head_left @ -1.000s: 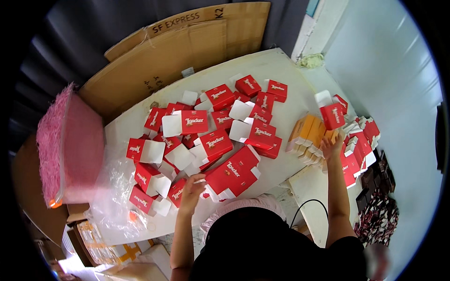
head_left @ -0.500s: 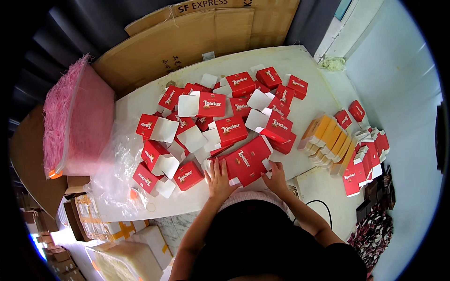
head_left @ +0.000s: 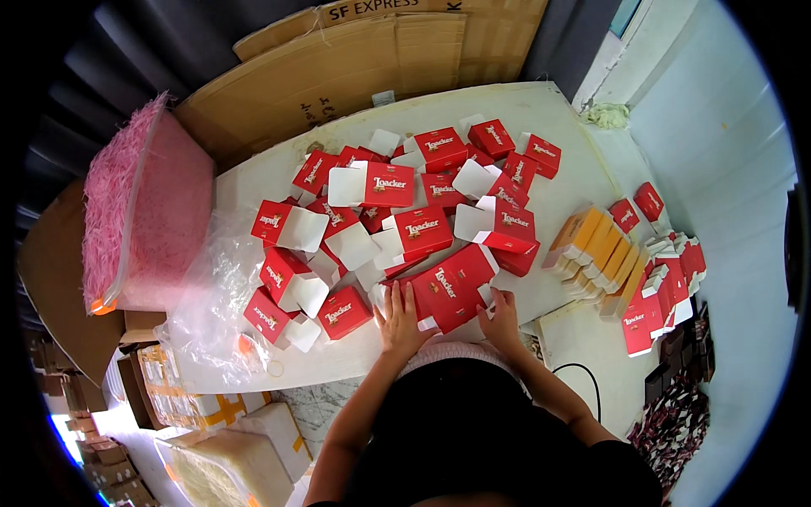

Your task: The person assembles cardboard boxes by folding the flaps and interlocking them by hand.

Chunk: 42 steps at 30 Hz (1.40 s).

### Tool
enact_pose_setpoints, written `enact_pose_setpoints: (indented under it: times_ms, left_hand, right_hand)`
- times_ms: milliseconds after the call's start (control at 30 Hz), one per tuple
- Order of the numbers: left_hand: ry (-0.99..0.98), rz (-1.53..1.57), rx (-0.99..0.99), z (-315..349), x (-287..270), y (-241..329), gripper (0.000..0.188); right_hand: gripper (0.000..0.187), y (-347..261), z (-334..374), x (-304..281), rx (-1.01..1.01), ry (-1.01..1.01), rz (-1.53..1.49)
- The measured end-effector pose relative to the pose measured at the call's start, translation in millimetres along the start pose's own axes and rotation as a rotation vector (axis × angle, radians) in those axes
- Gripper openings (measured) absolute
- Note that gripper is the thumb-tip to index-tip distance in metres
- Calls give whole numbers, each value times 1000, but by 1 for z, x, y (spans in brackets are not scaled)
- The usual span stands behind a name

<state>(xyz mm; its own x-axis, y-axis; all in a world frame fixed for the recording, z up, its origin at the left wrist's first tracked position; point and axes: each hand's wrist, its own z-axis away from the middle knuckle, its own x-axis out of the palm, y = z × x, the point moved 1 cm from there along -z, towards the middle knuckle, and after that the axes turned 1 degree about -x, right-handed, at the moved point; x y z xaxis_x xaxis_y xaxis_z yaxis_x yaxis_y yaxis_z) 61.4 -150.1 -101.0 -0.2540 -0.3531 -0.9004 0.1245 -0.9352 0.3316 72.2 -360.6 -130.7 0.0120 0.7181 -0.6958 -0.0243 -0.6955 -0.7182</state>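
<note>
A red carton blank (head_left: 446,289) with white flaps lies nearly flat at the near edge of the table. My left hand (head_left: 399,324) rests on its left end, fingers spread and lying on the card. At its right end, my right hand (head_left: 502,324) has thumb and fingers closed at a small white flap (head_left: 486,295); the exact grip is partly hidden. Just beyond are several folded red boxes, such as one (head_left: 422,232) with its white lid flap open and another (head_left: 345,312) near my left hand.
Yellow cartons (head_left: 598,253) are stacked on the right, beside flat red blanks (head_left: 655,313). Clear plastic film (head_left: 215,308) covers the table's left side, next to a bin (head_left: 169,220) of pink paper shreds. Large cardboard sheets (head_left: 338,80) stand along the back.
The whole view has shifted slightly, with the table's contents appearing a little farther right. Both hands stay at the same ends of the carton blank.
</note>
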Motion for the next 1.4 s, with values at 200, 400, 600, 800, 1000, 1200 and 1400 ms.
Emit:
enact_pose_setpoints:
  times_ms: [200, 400, 600, 800, 1000, 1200, 1400]
  left_hand:
    - [10, 11, -4, 0, 2, -4, 118]
    - [48, 52, 277, 4, -47, 20, 127]
    - [-46, 164, 414, 7, -97, 19, 122]
    - [3, 107, 379, 13, -120, 21, 117]
    - [75, -23, 429, 5, -84, 35, 108]
    - [154, 407, 108, -21, -19, -48, 83]
    - [-99, 404, 122, -55, -20, -57, 72]
  right_hand:
    - [35, -27, 4, -18, -263, 188, 132]
    - [8, -44, -3, -27, 200, -162, -900]
    - [9, -99, -5, -52, 268, -322, -1128]
    - [10, -105, -8, -53, 301, -321, -1166]
    - [12, -45, -9, -41, 313, -204, -900]
    - [58, 24, -1, -21, 671, -173, -453]
    - [57, 22, -29, 1, 797, -553, -983]
